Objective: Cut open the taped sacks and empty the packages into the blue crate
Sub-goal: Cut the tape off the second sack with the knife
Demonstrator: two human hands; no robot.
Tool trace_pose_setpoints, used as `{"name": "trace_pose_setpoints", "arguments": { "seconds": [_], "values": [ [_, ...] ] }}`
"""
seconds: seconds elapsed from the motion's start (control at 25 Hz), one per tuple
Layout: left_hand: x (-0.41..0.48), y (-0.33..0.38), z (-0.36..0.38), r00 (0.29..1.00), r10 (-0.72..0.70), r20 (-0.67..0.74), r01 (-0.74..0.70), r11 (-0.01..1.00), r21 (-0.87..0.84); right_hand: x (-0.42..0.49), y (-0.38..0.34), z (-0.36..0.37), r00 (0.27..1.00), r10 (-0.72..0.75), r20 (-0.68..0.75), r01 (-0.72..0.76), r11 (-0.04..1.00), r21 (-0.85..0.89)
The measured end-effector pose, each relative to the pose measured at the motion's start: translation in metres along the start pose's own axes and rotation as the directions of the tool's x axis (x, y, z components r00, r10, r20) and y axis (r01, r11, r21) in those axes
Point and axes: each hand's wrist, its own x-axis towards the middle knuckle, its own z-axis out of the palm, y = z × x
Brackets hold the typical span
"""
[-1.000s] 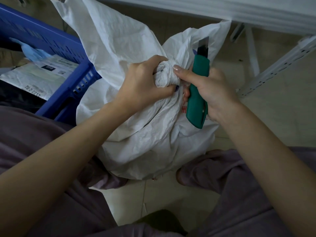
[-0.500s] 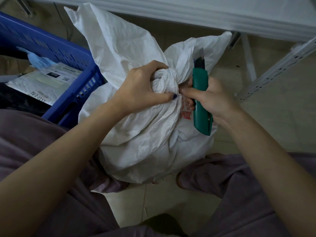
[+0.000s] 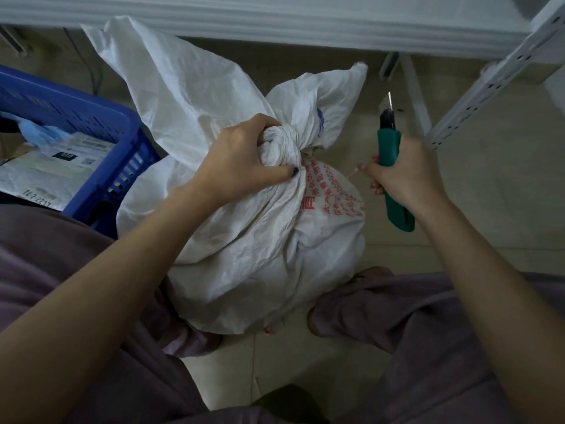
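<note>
A white woven sack [image 3: 250, 240] with red print stands on the floor between my knees, its neck bunched into a tight knot. My left hand [image 3: 241, 162] grips that bunched neck. To the right of the sack, my right hand [image 3: 403, 172] holds a green utility knife [image 3: 393, 172] upright with the blade out, and its fingers pinch a thin white string that runs back to the neck. The blue crate [image 3: 101, 142] sits at the left with white mail packages [image 3: 46, 172] inside.
A white metal shelf [image 3: 275, 22] runs across the top, with a slotted upright [image 3: 489, 84] slanting down at the right. Tiled floor lies right of the sack. My legs in purple trousers frame the sack at the bottom.
My right hand has moved with the knife away from the sack's neck to the right, drawing a thin string out with it. My left hand has kept its grip on the neck.
</note>
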Motion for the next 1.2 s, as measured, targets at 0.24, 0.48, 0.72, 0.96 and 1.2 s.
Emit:
{"name": "trace_pose_setpoints", "arguments": {
  "seconds": [0.24,0.48,0.72,0.96,1.2],
  "values": [
    [0.000,0.003,0.003,1.000,0.003,-0.015,-0.003,1.000,0.004,0.021,0.012,-0.015,0.976,0.102,-0.192,-0.089,0.993,0.075],
    [-0.007,0.002,-0.001,0.999,0.038,-0.039,-0.039,0.999,-0.022,0.008,-0.027,0.016,0.999,0.026,0.047,-0.036,0.978,0.204],
    [-0.020,0.000,-0.015,0.984,0.172,-0.050,-0.168,0.984,0.066,-0.001,-0.068,0.050,0.982,0.085,0.167,-0.168,0.795,0.583],
    [-0.025,-0.011,-0.062,0.955,0.292,0.056,-0.296,0.950,0.102,-0.001,-0.113,0.042,0.969,0.097,0.226,-0.231,0.671,0.705],
    [0.006,0.037,-0.117,0.976,-0.119,-0.181,0.113,0.993,-0.044,0.016,-0.190,-0.006,0.998,0.034,0.058,-0.067,0.575,0.815]
  ]
}}
